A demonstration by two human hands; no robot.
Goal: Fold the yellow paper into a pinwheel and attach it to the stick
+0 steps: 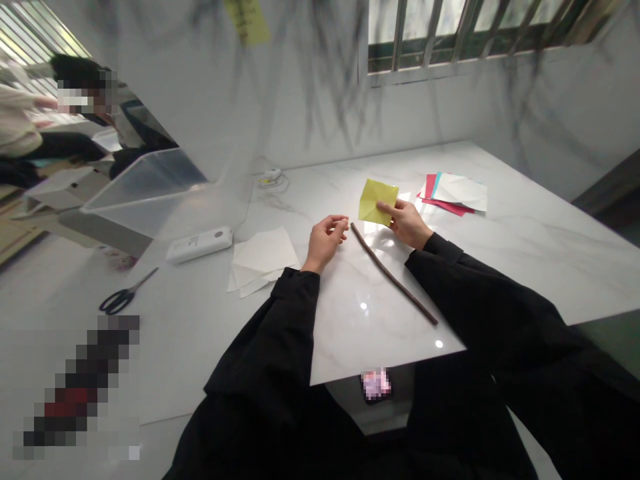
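My right hand (407, 222) pinches a folded yellow-green paper square (377, 200) by its lower right corner, holding it just above the white marble table (525, 247). My left hand (326, 241) hovers to the left of it with fingers curled loosely and thumb near the fingertips, holding nothing. A thin brown stick (393, 273) lies diagonally on the table between my two forearms.
White paper sheets (263, 260) lie left of my left hand. A stack of red, blue and white papers (455, 193) sits at the far right. A white box-shaped device (199, 245), black scissors (125, 295) and a clear plastic bin (145, 190) stand to the left. Another person sits far left.
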